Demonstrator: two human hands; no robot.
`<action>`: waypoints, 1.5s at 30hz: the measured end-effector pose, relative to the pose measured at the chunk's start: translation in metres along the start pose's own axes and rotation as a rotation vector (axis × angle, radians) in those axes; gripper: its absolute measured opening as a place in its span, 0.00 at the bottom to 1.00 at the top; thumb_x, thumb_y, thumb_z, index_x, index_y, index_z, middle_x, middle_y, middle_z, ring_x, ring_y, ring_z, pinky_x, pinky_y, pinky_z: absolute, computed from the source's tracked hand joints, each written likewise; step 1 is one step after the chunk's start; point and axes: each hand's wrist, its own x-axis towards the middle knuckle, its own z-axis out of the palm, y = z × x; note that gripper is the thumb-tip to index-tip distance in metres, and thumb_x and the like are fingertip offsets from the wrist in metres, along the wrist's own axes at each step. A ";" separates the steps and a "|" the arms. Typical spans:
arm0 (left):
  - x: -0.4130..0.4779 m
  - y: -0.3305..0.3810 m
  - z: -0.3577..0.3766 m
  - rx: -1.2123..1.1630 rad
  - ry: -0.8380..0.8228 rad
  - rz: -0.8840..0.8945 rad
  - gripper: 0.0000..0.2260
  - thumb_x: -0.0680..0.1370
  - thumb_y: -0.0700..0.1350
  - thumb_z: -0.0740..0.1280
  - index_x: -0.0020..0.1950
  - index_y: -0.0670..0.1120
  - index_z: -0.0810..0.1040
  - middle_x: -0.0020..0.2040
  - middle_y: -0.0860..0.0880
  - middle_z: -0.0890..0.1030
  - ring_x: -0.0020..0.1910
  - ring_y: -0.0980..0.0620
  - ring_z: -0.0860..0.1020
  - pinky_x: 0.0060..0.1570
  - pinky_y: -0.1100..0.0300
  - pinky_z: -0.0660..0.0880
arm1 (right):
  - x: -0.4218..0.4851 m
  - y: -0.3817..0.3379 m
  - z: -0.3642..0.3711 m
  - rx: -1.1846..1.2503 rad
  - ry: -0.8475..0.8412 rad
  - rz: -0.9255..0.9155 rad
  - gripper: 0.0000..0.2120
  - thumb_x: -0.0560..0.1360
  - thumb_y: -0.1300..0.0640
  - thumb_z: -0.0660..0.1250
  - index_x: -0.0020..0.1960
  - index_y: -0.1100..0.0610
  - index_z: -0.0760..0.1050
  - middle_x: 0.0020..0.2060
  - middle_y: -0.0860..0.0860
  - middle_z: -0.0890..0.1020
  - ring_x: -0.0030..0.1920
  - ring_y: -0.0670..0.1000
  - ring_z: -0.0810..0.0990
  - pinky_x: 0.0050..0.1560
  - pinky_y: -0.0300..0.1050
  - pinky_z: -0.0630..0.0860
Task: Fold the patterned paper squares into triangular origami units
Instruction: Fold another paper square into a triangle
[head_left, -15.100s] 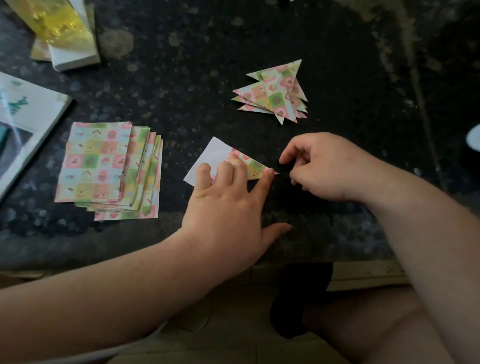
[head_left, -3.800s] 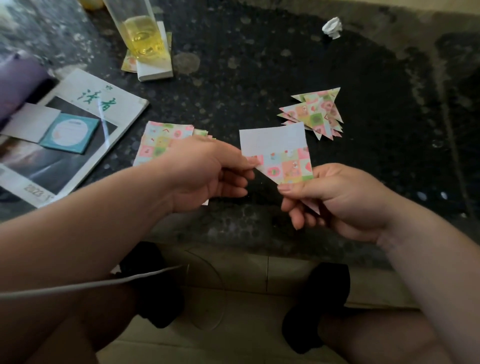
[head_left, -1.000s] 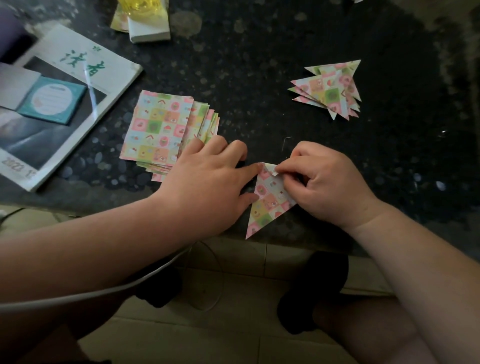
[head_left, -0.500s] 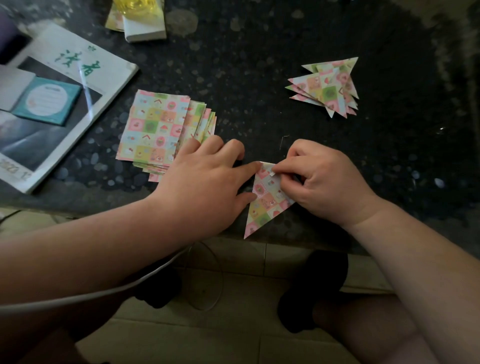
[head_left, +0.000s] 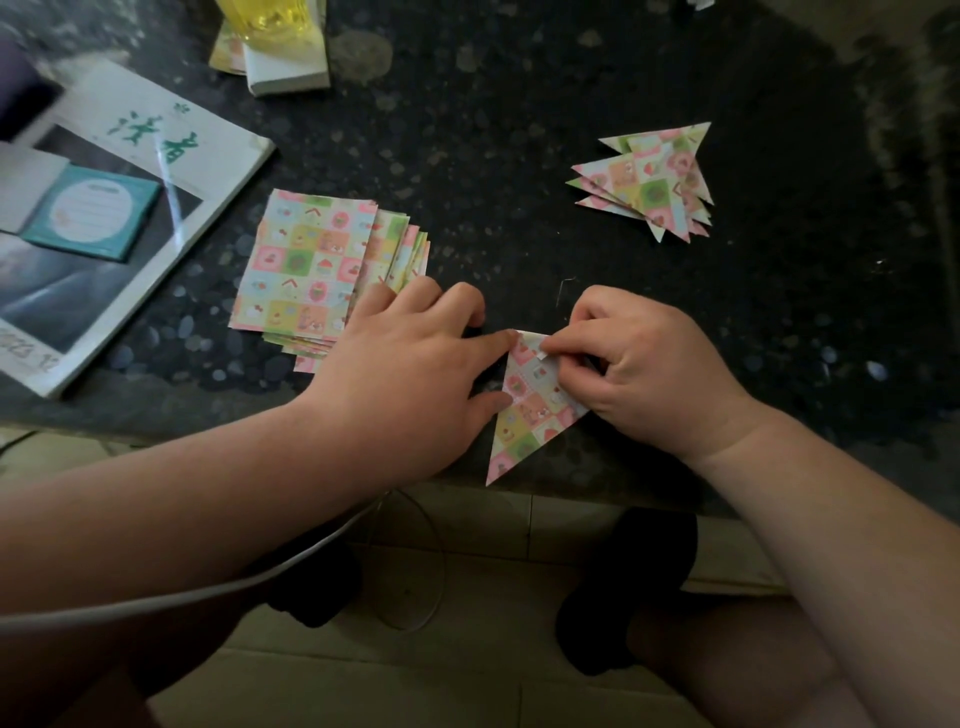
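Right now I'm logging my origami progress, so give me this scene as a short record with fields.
Piece in work: triangular fold, flat on the dark table, tip at the near edge
Left hand: index fingertip and thumb press the fold's left side
Right hand: pinches a small white flap at the fold's top
Unfolded: stack of patterned squares, left of the fold
Finished: pile of triangles, far right
Other: magazine and glass of yellow liquid, far left

I see a pastel pink, green, yellow checked paper triangle (head_left: 530, 410), matching stacked paper squares (head_left: 306, 270), and a speckled black stone surface (head_left: 493, 156).
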 end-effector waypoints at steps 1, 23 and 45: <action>0.000 0.000 0.000 0.001 -0.002 0.002 0.26 0.78 0.67 0.54 0.73 0.60 0.73 0.64 0.54 0.72 0.60 0.48 0.70 0.60 0.47 0.69 | 0.000 0.000 0.000 0.003 0.000 0.003 0.14 0.78 0.51 0.66 0.56 0.55 0.86 0.43 0.48 0.80 0.40 0.48 0.78 0.37 0.51 0.79; 0.000 0.004 -0.001 0.036 0.001 0.001 0.26 0.79 0.65 0.55 0.71 0.57 0.75 0.63 0.52 0.74 0.60 0.46 0.72 0.58 0.45 0.69 | -0.001 0.002 0.003 0.020 0.038 0.008 0.11 0.78 0.54 0.68 0.55 0.55 0.87 0.42 0.49 0.80 0.39 0.49 0.77 0.36 0.52 0.78; 0.001 0.004 -0.003 0.020 0.005 -0.002 0.24 0.80 0.65 0.54 0.71 0.58 0.75 0.62 0.51 0.74 0.60 0.46 0.72 0.59 0.45 0.69 | -0.002 -0.016 -0.011 -0.113 -0.104 0.133 0.16 0.80 0.47 0.63 0.59 0.50 0.85 0.43 0.46 0.74 0.45 0.48 0.71 0.39 0.50 0.75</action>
